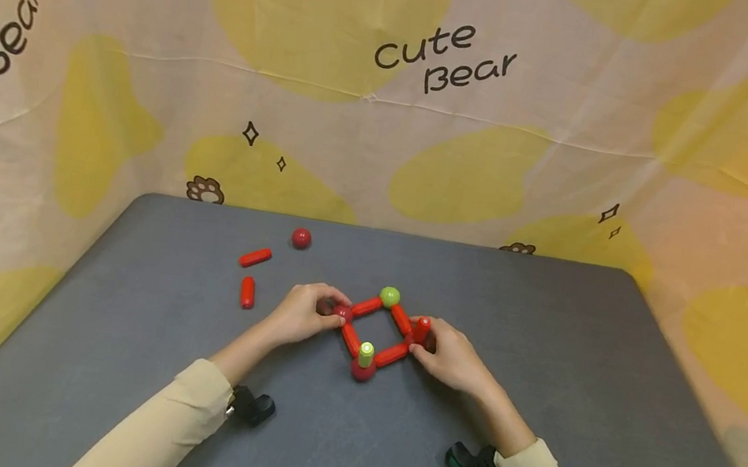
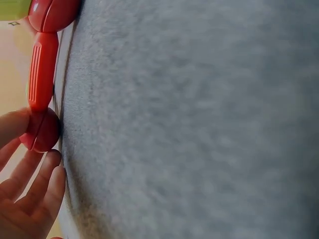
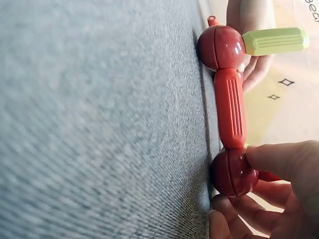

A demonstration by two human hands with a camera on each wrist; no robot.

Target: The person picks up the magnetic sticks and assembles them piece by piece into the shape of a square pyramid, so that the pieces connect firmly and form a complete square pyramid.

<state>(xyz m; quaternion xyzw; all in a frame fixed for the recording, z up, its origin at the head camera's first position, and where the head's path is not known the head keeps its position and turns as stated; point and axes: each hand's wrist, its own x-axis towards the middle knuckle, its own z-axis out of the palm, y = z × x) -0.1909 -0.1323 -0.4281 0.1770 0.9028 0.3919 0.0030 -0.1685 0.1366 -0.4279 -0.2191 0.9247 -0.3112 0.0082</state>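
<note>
A four-sided frame (image 1: 391, 354) of red rods joined by balls sits on the grey table (image 1: 561, 332), with a green ball (image 1: 390, 297) at its far corner. To the left of the green ball and a little nearer the person, the left hand (image 1: 305, 313) pinches the left red ball (image 1: 343, 314) between thumb and fingers. To the right of the green ball, the right hand (image 1: 453, 356) grips the right red ball (image 3: 235, 173) likewise; an upright red rod (image 1: 422, 330) rises from it. Nearer the person than the green ball, the near red ball (image 1: 363, 371) bears an upright green rod (image 1: 366, 354), touched by neither hand. Left of the green ball lie a loose red ball (image 1: 301, 238) and two loose red rods (image 1: 256, 257).

Steadying the frame well probably calls for even, light pressure from both sides, with the balls level on the table. Twisting one corner could strain the other joints, and the upright rods look easy to knock.
</note>
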